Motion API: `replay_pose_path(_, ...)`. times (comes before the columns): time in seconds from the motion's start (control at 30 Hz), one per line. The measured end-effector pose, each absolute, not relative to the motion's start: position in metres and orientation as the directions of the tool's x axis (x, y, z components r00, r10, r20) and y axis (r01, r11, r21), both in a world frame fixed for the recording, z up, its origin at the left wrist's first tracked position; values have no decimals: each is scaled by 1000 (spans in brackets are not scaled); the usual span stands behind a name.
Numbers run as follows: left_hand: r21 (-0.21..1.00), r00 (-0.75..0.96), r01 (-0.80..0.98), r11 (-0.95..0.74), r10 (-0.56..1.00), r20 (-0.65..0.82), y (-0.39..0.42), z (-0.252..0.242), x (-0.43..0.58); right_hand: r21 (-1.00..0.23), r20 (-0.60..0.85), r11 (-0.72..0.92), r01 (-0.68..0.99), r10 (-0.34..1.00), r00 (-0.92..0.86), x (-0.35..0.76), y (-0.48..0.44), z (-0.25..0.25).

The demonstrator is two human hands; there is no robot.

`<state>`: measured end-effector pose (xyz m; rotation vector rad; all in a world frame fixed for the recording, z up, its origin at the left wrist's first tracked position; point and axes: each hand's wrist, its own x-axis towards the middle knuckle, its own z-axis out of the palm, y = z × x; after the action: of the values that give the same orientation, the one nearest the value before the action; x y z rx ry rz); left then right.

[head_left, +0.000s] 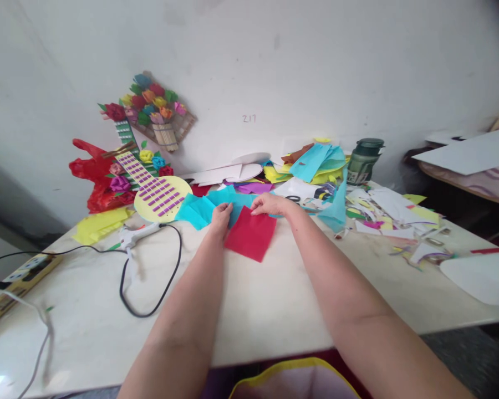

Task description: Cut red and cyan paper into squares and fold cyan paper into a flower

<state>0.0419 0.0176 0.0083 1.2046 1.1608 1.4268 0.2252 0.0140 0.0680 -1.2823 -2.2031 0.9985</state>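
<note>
A red square of paper [253, 237] hangs tilted just above the white table, its upper corner pinched between the thumb and fingers of my right hand [271, 204]. Directly behind it lies creased turquoise crepe paper [197, 210]. My left hand [222, 217] has its fingers closed at this turquoise paper, close to the left edge of the red square. Whether the left fingertips also touch the red paper is hidden. To the left of the crepe paper rests a pale yellow guitar-shaped cutout [160, 197] with purple strips.
A hot glue gun [139, 234] with a looped black cord lies left, near a power strip [16, 282]. Paper flowers [153, 102] stand against the wall. Stacked coloured paper [311, 163], scissors [293, 198], a green bottle [363, 160] and paper scraps [395, 210] fill the back and right.
</note>
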Motion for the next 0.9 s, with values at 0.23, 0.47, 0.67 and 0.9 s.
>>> replay_pose_path(0.23,984,5,-169,-56,998,58,12,14,41,-699,203,454,552,867,-455,224,27,47)
replay_pose_path(0.47,979,19,-205,7,1000,-3,7,19,40,-458,329,480,748,873,-360,211,25,42)
replay_pose_path(0.67,987,48,-163,-18,999,26,7,19,39,-240,354,459,855,862,-363,203,17,45)
replay_pose_path(0.9,993,25,-115,-24,999,27,13,11,37,-158,421,493,855,817,-394,199,19,48)
